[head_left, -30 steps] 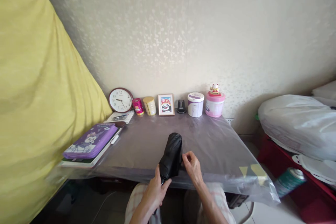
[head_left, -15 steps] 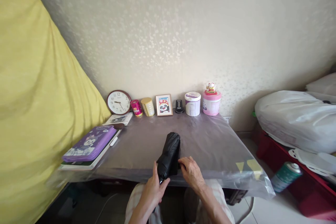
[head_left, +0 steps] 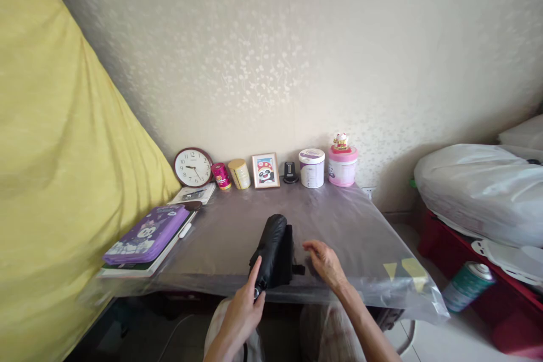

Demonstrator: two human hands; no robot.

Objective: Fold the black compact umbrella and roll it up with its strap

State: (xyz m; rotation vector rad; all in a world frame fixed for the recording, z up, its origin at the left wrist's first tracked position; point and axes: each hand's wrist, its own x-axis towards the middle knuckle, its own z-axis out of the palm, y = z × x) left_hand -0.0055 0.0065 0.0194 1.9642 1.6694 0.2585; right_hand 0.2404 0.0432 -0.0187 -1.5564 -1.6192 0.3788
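A folded black umbrella [head_left: 271, 243] lies tilted over the front of the table, its top pointing away from me. My left hand [head_left: 244, 308] is wrapped round its handle end, with the index finger stretched along the fabric. From the umbrella's right side a flat black flap of cloth hangs loose, with a short strap tab [head_left: 299, 270] sticking out to the right. Just right of that tab is my right hand [head_left: 326, 264], apart from the umbrella, its fingers loosely bent with nothing visible in them.
Plastic film covers the table [head_left: 339, 220]. Along the wall stand a clock [head_left: 193, 167], tins, a framed panda picture [head_left: 266, 171] and tubs. A purple case [head_left: 146, 235] lies on books at left, beside a yellow curtain [head_left: 63, 153]. A spray can [head_left: 469, 285] stands at right.
My right hand has come away from the umbrella's side and moved right. The black flap and strap tab now spread out to the right. My left hand keeps its hold.
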